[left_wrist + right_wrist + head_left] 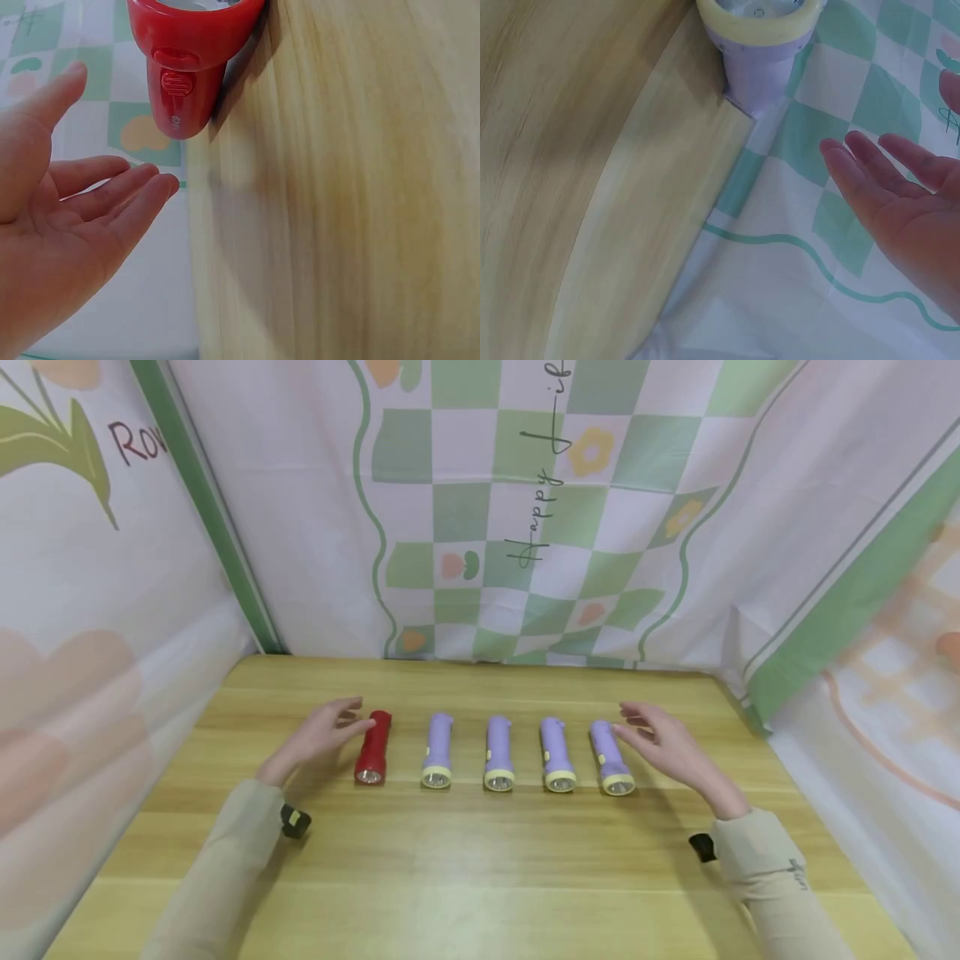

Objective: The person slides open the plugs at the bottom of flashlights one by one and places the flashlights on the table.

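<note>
Across the wooden table lies a row of flashlights with their lenses toward me. The leftmost is a red flashlight (372, 747); to its right come several purple ones with pale yellow rims, among them one purple flashlight (437, 750) beside the red one and another purple flashlight (612, 758) at the far right end. My left hand (324, 732) hovers just left of the red flashlight, fingers relaxed and apart, holding nothing. Beside the rightmost purple flashlight is my right hand (662, 743), its fingers loosely spread and its palm bare in the right wrist view.
The wooden table (450, 877) ends at the back against a hanging cloth (300, 510) with a green checkered print. More printed cloth stands along the left and right sides. A black wrist device (296, 821) sits at the left sleeve, another black device (703, 847) at the right.
</note>
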Available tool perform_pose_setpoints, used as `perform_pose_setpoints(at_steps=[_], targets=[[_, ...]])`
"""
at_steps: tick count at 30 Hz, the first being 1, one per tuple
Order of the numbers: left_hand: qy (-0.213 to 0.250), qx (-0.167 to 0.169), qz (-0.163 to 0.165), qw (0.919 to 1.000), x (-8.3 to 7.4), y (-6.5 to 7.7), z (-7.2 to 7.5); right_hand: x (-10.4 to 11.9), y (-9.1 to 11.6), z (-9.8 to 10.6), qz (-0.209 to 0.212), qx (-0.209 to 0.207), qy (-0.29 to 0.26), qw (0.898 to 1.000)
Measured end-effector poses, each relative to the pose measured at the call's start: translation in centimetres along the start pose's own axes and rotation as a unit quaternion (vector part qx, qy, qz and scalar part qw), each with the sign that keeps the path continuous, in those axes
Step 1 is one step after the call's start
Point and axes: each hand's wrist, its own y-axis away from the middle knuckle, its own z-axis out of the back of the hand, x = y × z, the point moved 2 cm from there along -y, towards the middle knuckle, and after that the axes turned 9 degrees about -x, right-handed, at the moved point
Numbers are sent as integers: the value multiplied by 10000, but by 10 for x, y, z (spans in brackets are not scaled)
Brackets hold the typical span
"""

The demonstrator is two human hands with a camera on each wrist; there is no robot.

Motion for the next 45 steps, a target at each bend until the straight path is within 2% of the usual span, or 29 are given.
perform_pose_setpoints(at_steps=[8, 23, 39, 45], targets=[[-95, -33, 94, 9999, 5, -3, 0, 5, -3, -3, 25, 115, -163, 9998], [404, 132, 434, 9982, 1, -13, -9, 12, -7, -6, 22, 132, -230, 9996], [726, 177, 488, 9960, -1, -16, -14, 18, -11, -10, 179, 352, -156, 9991], [584, 142, 398, 9974, -1, -17, -15, 23, -13, -13, 145, 484, -220, 9985]])
